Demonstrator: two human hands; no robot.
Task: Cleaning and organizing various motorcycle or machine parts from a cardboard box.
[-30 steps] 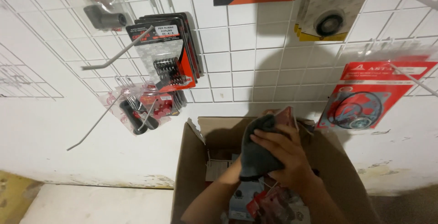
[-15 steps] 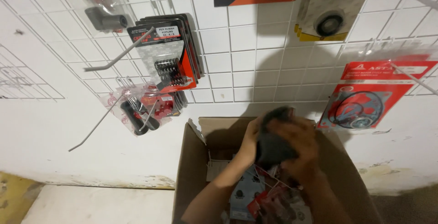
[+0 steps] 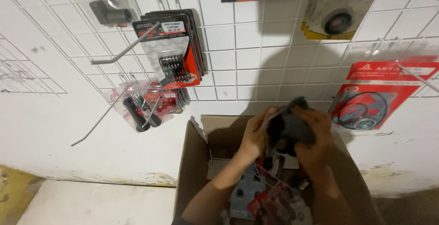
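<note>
Both my hands hold a dark grey packet [image 3: 288, 126] above an open cardboard box [image 3: 194, 161]. My left hand [image 3: 256, 135] grips its left side and my right hand [image 3: 313, 135] covers its right side and top. The box below holds several small packaged parts [image 3: 263, 195] in red, grey and clear wrapping, partly hidden by my forearms.
A white wire grid panel [image 3: 242, 55] on the wall carries hanging packs: a black and red spring pack [image 3: 171, 53], clear bags with black grips [image 3: 141, 106], a red gasket pack [image 3: 370, 99], a bearing card [image 3: 336, 12]. Bare metal hooks [image 3: 125, 46] stick out at left.
My hands have lifted the dark packet a little higher and toward the right above the box. My left hand has come up onto its left side.
</note>
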